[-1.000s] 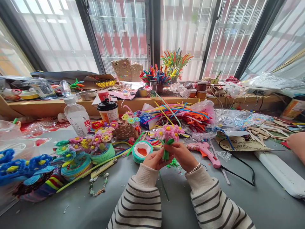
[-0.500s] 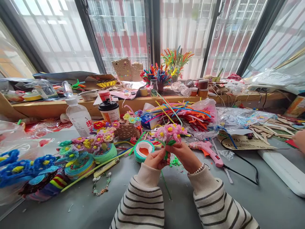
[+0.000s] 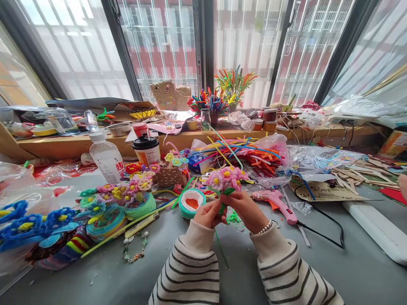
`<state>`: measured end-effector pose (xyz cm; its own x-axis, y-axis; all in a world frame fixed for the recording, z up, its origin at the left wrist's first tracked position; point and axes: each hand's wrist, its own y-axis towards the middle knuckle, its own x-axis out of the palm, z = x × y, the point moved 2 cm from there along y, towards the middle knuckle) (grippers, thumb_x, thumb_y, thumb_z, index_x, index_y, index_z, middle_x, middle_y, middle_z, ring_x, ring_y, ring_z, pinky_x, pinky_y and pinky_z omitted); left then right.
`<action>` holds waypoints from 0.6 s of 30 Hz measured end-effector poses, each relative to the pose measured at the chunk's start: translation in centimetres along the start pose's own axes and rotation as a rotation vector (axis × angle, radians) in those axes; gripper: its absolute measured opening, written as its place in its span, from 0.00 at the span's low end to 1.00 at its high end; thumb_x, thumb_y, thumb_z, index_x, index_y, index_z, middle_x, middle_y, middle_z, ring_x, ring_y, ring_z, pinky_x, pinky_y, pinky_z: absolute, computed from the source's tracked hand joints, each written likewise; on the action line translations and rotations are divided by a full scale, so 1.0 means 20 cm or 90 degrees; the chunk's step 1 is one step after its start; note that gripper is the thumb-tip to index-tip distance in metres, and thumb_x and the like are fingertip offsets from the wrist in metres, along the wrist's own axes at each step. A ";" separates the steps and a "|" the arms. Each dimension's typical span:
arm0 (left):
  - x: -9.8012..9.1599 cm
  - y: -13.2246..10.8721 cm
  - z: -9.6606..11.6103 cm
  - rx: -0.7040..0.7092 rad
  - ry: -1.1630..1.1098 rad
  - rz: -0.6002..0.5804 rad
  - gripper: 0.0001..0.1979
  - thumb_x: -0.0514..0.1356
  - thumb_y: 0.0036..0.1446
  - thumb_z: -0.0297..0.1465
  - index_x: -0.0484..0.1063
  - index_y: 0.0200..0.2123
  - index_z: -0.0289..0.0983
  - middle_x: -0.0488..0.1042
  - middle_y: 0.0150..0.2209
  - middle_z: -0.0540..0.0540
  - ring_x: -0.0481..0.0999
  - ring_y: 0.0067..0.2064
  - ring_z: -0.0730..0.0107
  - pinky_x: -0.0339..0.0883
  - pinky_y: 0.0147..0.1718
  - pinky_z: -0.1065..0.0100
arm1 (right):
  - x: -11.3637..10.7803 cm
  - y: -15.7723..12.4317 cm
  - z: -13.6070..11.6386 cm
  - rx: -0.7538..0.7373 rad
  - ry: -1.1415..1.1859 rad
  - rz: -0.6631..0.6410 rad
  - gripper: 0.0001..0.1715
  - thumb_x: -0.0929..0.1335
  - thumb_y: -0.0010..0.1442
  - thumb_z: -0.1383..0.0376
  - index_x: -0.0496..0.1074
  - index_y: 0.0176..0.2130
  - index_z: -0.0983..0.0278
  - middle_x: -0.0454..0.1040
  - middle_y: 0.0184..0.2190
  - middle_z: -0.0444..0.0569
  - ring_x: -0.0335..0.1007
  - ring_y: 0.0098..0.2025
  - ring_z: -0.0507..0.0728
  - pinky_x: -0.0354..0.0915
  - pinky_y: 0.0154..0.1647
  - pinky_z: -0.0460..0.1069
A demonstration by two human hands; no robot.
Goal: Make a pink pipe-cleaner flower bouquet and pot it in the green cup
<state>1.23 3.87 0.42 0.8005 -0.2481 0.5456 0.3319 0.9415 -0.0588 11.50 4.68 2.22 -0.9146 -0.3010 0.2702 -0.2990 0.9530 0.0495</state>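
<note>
A small bunch of pink pipe-cleaner flowers (image 3: 226, 178) with yellow centres stands upright between my hands. My left hand (image 3: 210, 214) is closed round its green stems, low down. Higher up, just under the blossoms, the fingers of my right hand (image 3: 243, 207) pinch the stems by a green leaf (image 3: 229, 190). A long green stem end (image 3: 221, 249) hangs below my hands toward the table. Left of my left hand sits a round pot wrapped in turquoise and white (image 3: 192, 203), with orange showing inside. Green scraps (image 3: 234, 217) lie behind my right hand.
A pink glue gun (image 3: 280, 205) with a black cord lies to the right, near a white box (image 3: 375, 231). Pipe cleaners (image 3: 251, 154) are heaped behind. Left are flower pots (image 3: 140, 206), a bottle (image 3: 106, 159), a cup (image 3: 146, 151) and a bracelet (image 3: 136, 250). Another person's hand (image 3: 403, 184) shows at the right edge.
My hands keep the same hold on the flower bunch, with barely any shift. The other person's hand at the right edge has drawn further out of view.
</note>
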 end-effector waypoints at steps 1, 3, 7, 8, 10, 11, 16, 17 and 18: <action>0.00 0.00 0.00 0.005 0.003 0.003 0.16 0.65 0.33 0.38 0.69 0.18 0.30 0.65 0.17 0.52 0.64 0.16 0.81 0.59 0.17 0.76 | 0.00 0.00 0.00 -0.001 -0.005 -0.001 0.16 0.69 0.41 0.56 0.70 0.18 0.68 0.64 0.12 0.41 0.58 0.18 0.49 0.55 0.23 0.47; 0.00 0.00 0.00 0.016 0.008 0.011 0.16 0.65 0.32 0.39 0.68 0.18 0.30 0.65 0.17 0.52 0.64 0.16 0.81 0.59 0.18 0.75 | 0.01 0.00 -0.01 -0.007 -0.027 0.001 0.15 0.69 0.41 0.56 0.70 0.19 0.68 0.64 0.13 0.41 0.57 0.18 0.49 0.55 0.23 0.47; 0.00 0.00 0.01 0.037 0.019 0.024 0.18 0.64 0.32 0.41 0.68 0.20 0.31 0.64 0.16 0.53 0.64 0.17 0.80 0.58 0.19 0.73 | 0.02 0.00 -0.04 -0.072 -0.152 0.038 0.12 0.69 0.40 0.58 0.71 0.22 0.66 0.66 0.16 0.41 0.60 0.22 0.51 0.56 0.25 0.47; 0.00 0.00 0.01 0.043 0.021 0.027 0.18 0.64 0.32 0.41 0.68 0.20 0.31 0.64 0.16 0.53 0.64 0.17 0.79 0.58 0.19 0.73 | 0.03 -0.01 -0.05 -0.102 -0.200 0.060 0.11 0.69 0.41 0.59 0.71 0.22 0.65 0.67 0.17 0.42 0.61 0.24 0.52 0.57 0.26 0.47; 0.00 0.00 0.01 0.053 0.026 0.030 0.17 0.64 0.32 0.41 0.68 0.19 0.31 0.65 0.16 0.52 0.64 0.17 0.79 0.58 0.19 0.73 | 0.04 -0.02 -0.06 -0.159 -0.293 0.112 0.10 0.67 0.44 0.59 0.72 0.23 0.65 0.67 0.19 0.43 0.62 0.28 0.54 0.57 0.29 0.47; 0.00 0.00 0.01 0.057 0.027 0.030 0.17 0.64 0.32 0.40 0.68 0.19 0.31 0.65 0.16 0.53 0.64 0.17 0.79 0.57 0.19 0.73 | 0.04 -0.02 -0.06 -0.182 -0.332 0.133 0.11 0.66 0.45 0.59 0.72 0.24 0.64 0.67 0.19 0.44 0.62 0.29 0.55 0.57 0.30 0.48; 0.00 0.01 -0.01 0.068 0.031 0.028 0.16 0.64 0.33 0.40 0.68 0.18 0.31 0.64 0.15 0.53 0.64 0.16 0.80 0.56 0.18 0.74 | 0.04 -0.03 -0.06 -0.217 -0.408 0.133 0.15 0.63 0.50 0.57 0.72 0.24 0.64 0.67 0.21 0.46 0.62 0.31 0.55 0.56 0.32 0.48; 0.00 0.01 -0.01 0.070 0.033 0.029 0.16 0.64 0.33 0.40 0.68 0.18 0.31 0.63 0.15 0.53 0.64 0.16 0.80 0.56 0.18 0.74 | 0.04 -0.03 -0.06 -0.214 -0.401 0.120 0.16 0.62 0.51 0.57 0.72 0.24 0.64 0.67 0.20 0.45 0.62 0.30 0.55 0.56 0.31 0.48; -0.01 0.01 -0.01 0.073 0.036 0.030 0.16 0.64 0.33 0.40 0.68 0.18 0.31 0.63 0.15 0.53 0.63 0.16 0.80 0.56 0.18 0.74 | 0.03 -0.02 -0.05 -0.210 -0.391 0.107 0.16 0.62 0.51 0.57 0.72 0.23 0.64 0.66 0.19 0.45 0.62 0.30 0.55 0.56 0.31 0.47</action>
<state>1.30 4.11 0.22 0.8418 -0.2117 0.4966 0.2363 0.9716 0.0137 11.31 4.06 3.39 -0.9582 -0.0221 -0.2853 -0.1310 0.9204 0.3685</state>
